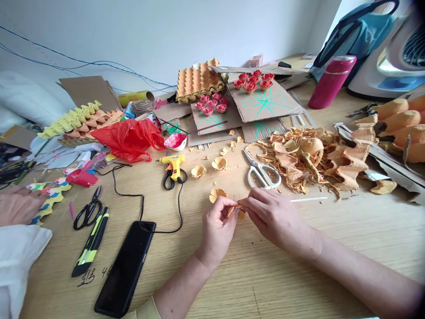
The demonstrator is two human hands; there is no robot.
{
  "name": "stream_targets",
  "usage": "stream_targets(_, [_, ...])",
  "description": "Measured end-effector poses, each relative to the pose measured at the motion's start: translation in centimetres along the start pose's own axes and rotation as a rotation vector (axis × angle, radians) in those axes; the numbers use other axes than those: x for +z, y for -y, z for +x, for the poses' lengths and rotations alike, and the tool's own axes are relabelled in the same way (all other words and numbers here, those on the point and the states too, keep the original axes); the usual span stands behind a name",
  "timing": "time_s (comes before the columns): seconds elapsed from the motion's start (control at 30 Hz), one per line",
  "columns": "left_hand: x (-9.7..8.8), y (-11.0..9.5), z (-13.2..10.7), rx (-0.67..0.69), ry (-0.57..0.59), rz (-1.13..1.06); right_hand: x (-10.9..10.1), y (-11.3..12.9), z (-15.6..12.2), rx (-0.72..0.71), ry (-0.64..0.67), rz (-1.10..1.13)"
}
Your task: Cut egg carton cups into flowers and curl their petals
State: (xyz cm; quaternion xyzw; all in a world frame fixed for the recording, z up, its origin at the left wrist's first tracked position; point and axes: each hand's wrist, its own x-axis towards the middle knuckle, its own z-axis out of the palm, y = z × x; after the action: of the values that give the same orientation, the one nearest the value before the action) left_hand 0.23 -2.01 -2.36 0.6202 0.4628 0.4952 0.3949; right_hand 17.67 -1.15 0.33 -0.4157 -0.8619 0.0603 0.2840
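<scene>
My left hand (217, 226) and my right hand (270, 215) meet over the wooden table (265, 274), both pinching a small tan piece of egg-carton card (239, 214) shaped like a petal cup. A finished tan paper flower (217, 194) lies just beyond my left fingers. Two more tan flower cups (198, 171) (219, 163) sit further back. White-handled scissors (264, 173) lie open-bladed just behind my right hand.
A heap of egg-carton scraps (305, 159) lies right of the scissors. A yellow glue gun (173, 165), black scissors (88, 210), a utility knife (91, 241) and a black phone (128, 266) are on the left. Red painted flowers (254, 80) rest on cardboard behind. Another person's hand (16, 206) shows at far left.
</scene>
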Motion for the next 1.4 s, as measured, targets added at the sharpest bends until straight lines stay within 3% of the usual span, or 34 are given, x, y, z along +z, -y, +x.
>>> stream_targets(0.23, [-0.02, 0.07, 0.23, -0.024, 0.056, -0.128, 0.11, -0.02, -0.33, -0.075, -0.009, -0.080])
stream_targets(0.5, [-0.09, 0.70, 0.16, -0.038, 0.020, -0.146, 0.21, -0.14, -0.04, -0.062, -0.048, -0.042])
stream_targets(0.83, [-0.04, 0.33, 0.19, -0.092, 0.040, -0.126, 0.28, -0.25, -0.23, -0.124, -0.009, -0.120])
stream_targets(1.1, [-0.07, 0.01, 0.19, 0.009, -0.012, -0.125, 0.25, -0.17, -0.04, -0.088, -0.015, -0.094])
stream_targets(1.4, [-0.16, 0.10, -0.10, -0.083, -0.011, -0.036, 0.43, -0.11, 0.03, -0.091, 0.005, -0.104])
